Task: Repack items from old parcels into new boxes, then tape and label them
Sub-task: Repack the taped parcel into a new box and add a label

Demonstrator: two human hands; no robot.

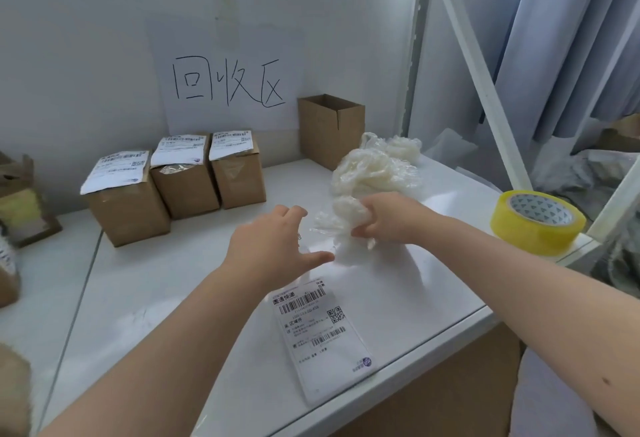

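Centrally, right hand [388, 220] clamps fingers on crumpled translucent plastic wadding [370, 173]; left hand [273, 242] beside, fingers apart. Best gather loose ends before filling twelve o'clock's brown cardboard box [325, 135].

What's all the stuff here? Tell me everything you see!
labelled cardboard boxes: 3, brown with white labels, back left
open cardboard box: 1, brown, back by the wall
plastic wrap: 1 crumpled heap, whitish clear, right of the middle
shipping label: 1, white, flat near the front edge
tape roll: 1, yellow, far right
paper sign: 1, white with black writing, on the wall
table: 1, white, under everything
left hand: 1, open, above the table
right hand: 1, gripping the plastic wrap
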